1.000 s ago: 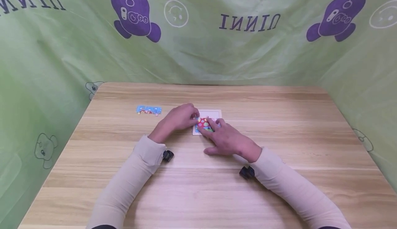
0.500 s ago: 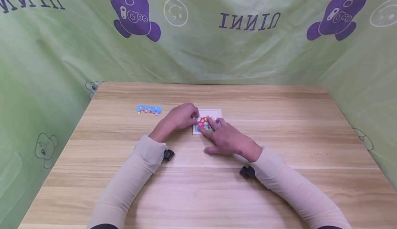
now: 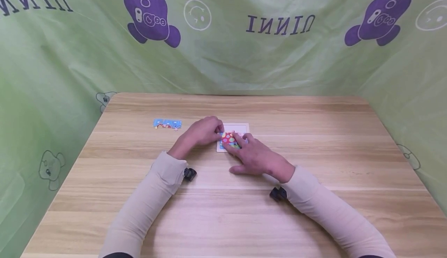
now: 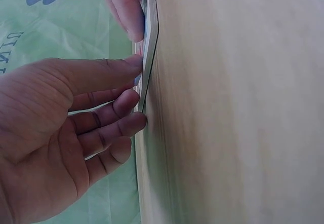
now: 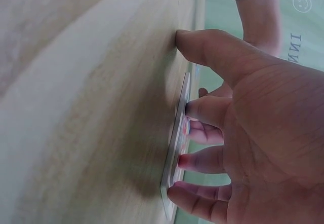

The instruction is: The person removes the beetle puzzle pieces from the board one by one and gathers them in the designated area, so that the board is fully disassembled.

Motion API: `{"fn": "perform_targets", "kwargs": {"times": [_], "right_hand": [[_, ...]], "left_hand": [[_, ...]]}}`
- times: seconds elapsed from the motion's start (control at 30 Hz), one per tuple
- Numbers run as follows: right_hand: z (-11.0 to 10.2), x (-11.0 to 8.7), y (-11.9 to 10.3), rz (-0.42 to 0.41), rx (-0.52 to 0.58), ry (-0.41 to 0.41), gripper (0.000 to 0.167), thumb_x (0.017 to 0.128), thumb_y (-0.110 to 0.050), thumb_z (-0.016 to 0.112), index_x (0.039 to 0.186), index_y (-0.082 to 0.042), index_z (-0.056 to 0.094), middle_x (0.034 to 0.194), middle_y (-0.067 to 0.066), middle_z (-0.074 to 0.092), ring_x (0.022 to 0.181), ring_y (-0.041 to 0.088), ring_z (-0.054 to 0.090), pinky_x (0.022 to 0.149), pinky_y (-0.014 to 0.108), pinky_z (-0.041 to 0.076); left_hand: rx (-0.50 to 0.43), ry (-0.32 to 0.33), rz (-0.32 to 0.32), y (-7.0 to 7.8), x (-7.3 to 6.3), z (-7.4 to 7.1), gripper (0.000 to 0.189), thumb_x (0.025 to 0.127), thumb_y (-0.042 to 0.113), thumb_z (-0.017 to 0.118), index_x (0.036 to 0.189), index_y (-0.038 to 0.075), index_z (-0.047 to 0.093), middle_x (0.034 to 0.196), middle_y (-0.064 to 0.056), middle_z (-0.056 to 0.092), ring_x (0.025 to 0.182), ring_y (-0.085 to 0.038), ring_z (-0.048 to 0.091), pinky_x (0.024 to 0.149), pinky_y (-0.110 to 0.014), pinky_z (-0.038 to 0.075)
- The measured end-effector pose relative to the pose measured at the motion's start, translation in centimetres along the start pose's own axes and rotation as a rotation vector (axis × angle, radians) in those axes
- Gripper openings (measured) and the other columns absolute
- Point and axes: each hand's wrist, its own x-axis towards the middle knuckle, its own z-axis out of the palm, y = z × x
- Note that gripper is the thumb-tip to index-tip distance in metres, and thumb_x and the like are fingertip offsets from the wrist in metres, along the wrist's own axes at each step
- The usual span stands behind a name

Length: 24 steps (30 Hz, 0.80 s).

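Note:
A small jigsaw puzzle tray (image 3: 236,127) with a pale border lies flat near the middle of the table. Brightly coloured puzzle pieces (image 3: 228,138), red with dots, fill its near part; its far part shows white. My left hand (image 3: 202,132) is at the tray's left side, the thumb tip and bent fingertips touching it, with gaps between the digits in the left wrist view. My right hand (image 3: 255,155) rests its spread fingertips on the pieces from the near right. Its thumb reaches down to the table beside the tray. Part of the puzzle is hidden under the right fingers.
A joined strip of blue puzzle pieces (image 3: 167,124) lies on the wooden table (image 3: 223,211), left of the tray. Green printed cloth (image 3: 223,68) hangs behind the table and along both sides. Small black cameras (image 3: 189,174) sit at the wrists.

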Motion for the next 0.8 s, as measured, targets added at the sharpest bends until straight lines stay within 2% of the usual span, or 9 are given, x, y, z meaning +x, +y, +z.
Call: {"fn": "perform_targets", "kwargs": {"times": [0.33,0.57,0.8], "right_hand": [[-0.04,0.08,0.01,0.0,-0.008,-0.011,0.078,0.096,-0.056,0.065,0.16,-0.017,0.04,0.16,0.03,0.028,0.131,0.052,0.04,0.106,0.055,0.041],[-0.5,0.23,-0.15,0.027,-0.004,-0.053,0.079,0.097,-0.056,0.064,0.162,-0.019,0.035,0.163,0.028,0.023,0.135,0.052,0.038,0.108,0.056,0.04],[-0.5,0.06,-0.33,0.024,0.004,-0.051,0.079,0.097,-0.056,0.063,0.161,-0.019,0.036,0.162,0.029,0.025,0.135,0.055,0.036,0.109,0.056,0.038]], "left_hand": [[0.008,-0.026,0.039,0.03,0.02,-0.17,0.014,0.092,0.01,0.074,0.105,0.004,0.07,0.097,-0.006,0.064,0.093,-0.023,0.06,0.086,-0.038,0.051],[-0.128,-0.015,0.045,0.21,-0.25,-0.4,0.008,0.093,0.006,0.073,0.094,0.008,0.065,0.087,-0.004,0.061,0.084,-0.021,0.057,0.08,-0.035,0.049],[-0.185,0.014,0.049,0.09,-0.54,-0.38,0.006,0.092,0.006,0.073,0.094,0.007,0.067,0.083,-0.003,0.065,0.078,-0.018,0.059,0.076,-0.033,0.05]]}}
